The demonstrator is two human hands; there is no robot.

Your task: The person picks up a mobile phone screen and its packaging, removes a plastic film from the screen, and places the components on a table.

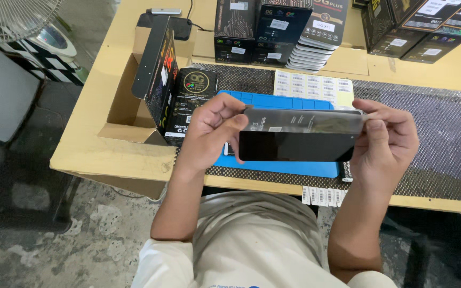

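I hold a flat black rectangular panel in a clear sleeve (297, 136) level in front of my chest, above the table's near edge. My left hand (212, 130) grips its left end, thumb on the front face. Its right end is pinched by my right hand (388, 141), fingers curled over the top corner. Under the panel lies a blue work mat (273, 101) on a dark woven mat (444, 138). A sheet of white barcode stickers (313, 85) rests just beyond the blue mat.
An open cardboard box (145, 80) with a black lid stands at the left, a black printed packet (190, 98) beside it. Stacks of black product boxes (273, 29) and more boxes (417, 24) line the back. A sticker strip (324, 196) hangs off the front edge. A fan (12, 18) stands at the far left.
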